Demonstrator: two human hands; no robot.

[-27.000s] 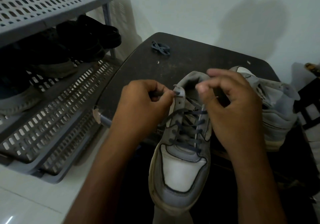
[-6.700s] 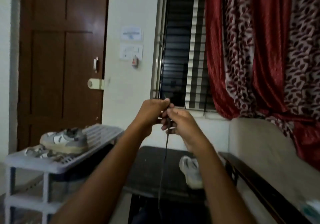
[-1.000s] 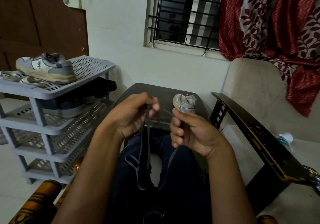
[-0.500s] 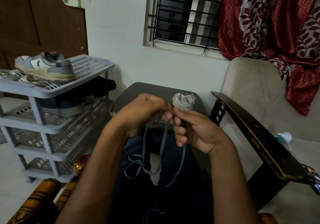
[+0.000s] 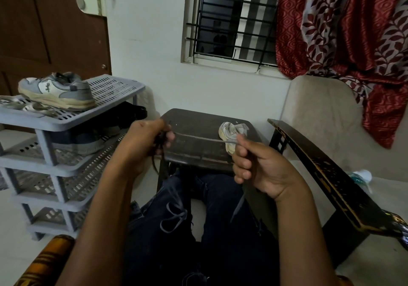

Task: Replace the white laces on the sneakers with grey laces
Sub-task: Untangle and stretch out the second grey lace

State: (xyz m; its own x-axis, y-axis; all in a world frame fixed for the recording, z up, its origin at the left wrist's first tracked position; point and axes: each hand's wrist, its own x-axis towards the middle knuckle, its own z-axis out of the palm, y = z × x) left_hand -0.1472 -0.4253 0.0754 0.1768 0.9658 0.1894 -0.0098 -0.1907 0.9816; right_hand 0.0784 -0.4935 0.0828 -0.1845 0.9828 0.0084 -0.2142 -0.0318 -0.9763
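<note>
Head view. The left hand (image 5: 146,141) is held above the near left corner of the dark table (image 5: 198,148). Its grip is curled around a bunch of grey lace (image 5: 198,138). From that fist one run of the lace is stretched taut and nearly level across to the right hand (image 5: 260,168). The right hand's grip pinches the lace between thumb and curled fingers, and a loose tail hangs down below this hand toward the lap. Short strands also hang below the left fist. More of the lace lies in loose loops on the dark trousers (image 5: 176,219), between the two forearms.

One sneaker (image 5: 230,131), white and grey, stands on the far right part of the table, just beyond the right hand and partly covered by it. No lace can be made out on it at this size.

A second sneaker (image 5: 57,91), grey and white, lies on its sole on the top shelf of the grey plastic shoe rack (image 5: 114,89) at the left, well apart from the table. A small dark emblem shows on its side panel, but it cannot be read. Dark shoes sit on the shelf below.

No readable writing or brand name appears anywhere. A barred window (image 5: 234,16), a red patterned curtain (image 5: 344,31) and a beige chair (image 5: 320,117) stand behind.
</note>
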